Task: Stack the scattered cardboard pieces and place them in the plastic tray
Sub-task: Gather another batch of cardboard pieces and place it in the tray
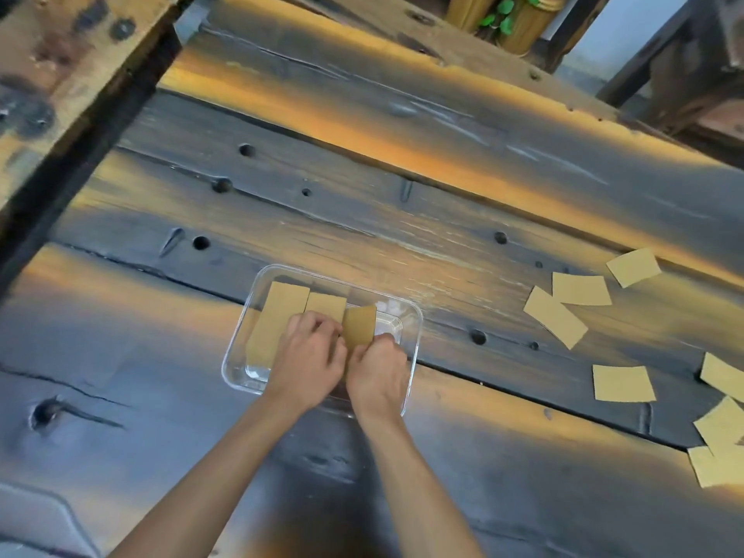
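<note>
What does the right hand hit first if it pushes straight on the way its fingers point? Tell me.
Probably the cardboard piece that the right hand already pinches, standing tilted in the clear plastic tray. Beyond it comes the tray's far wall, then bare table. Depth is hard to judge.

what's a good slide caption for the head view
Both hands set cardboard pieces into a clear plastic tray; more pieces lie scattered right.

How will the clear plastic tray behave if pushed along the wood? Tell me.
The clear plastic tray looks thin-walled and holds only cardboard pieces, so it is probably light and would slide readily. The plank gap beneath it might snag an edge. Low and wide, it seems unlikely to tip.
</note>
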`<state>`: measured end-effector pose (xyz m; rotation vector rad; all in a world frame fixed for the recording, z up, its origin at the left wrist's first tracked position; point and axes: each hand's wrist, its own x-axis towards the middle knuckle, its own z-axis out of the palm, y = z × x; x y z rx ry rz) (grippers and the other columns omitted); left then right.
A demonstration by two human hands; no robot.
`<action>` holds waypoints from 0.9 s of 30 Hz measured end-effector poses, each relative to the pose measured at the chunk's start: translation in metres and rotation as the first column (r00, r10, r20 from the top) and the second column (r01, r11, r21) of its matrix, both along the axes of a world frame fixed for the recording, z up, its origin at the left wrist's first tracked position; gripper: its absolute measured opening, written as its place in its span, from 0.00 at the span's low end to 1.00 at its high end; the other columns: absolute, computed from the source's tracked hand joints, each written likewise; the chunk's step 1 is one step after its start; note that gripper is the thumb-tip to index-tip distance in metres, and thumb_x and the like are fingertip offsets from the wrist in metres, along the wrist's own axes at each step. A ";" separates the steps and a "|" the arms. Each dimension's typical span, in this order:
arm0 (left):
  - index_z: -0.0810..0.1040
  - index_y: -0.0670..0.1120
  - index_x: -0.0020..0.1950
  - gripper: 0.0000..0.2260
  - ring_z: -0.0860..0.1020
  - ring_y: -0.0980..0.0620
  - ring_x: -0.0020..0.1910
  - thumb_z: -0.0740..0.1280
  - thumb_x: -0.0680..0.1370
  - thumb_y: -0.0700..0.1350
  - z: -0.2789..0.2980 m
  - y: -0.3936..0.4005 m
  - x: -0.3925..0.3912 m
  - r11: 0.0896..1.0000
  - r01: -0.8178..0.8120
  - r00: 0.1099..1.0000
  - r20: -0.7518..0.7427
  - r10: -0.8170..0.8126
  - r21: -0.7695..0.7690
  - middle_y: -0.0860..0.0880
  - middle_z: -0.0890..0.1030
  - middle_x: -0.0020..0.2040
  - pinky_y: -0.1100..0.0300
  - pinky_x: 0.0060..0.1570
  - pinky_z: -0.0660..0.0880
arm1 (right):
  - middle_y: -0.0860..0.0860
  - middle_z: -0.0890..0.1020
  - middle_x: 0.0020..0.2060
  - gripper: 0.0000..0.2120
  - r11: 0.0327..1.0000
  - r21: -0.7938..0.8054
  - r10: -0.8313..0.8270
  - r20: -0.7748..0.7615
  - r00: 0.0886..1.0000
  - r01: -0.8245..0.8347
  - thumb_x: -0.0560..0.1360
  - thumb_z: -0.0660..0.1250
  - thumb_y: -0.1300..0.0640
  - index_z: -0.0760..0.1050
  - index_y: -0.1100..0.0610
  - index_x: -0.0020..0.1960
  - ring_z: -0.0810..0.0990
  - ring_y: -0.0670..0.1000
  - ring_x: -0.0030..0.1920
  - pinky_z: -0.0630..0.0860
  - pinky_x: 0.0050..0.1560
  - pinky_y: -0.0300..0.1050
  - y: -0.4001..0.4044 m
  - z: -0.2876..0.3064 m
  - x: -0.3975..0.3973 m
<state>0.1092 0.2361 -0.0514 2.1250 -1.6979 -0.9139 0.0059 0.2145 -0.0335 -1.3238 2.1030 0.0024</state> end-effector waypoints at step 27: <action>0.75 0.59 0.59 0.15 0.73 0.41 0.62 0.57 0.76 0.45 0.046 -0.057 -0.053 0.862 -0.065 0.964 -0.256 -0.077 -0.503 0.55 0.73 0.56 0.38 0.62 0.70 | 0.54 0.76 0.60 0.17 0.936 -0.343 0.033 0.301 0.953 0.076 0.80 0.59 0.45 0.75 0.53 0.63 0.78 0.61 0.57 0.75 0.57 0.54 -0.009 0.052 -0.076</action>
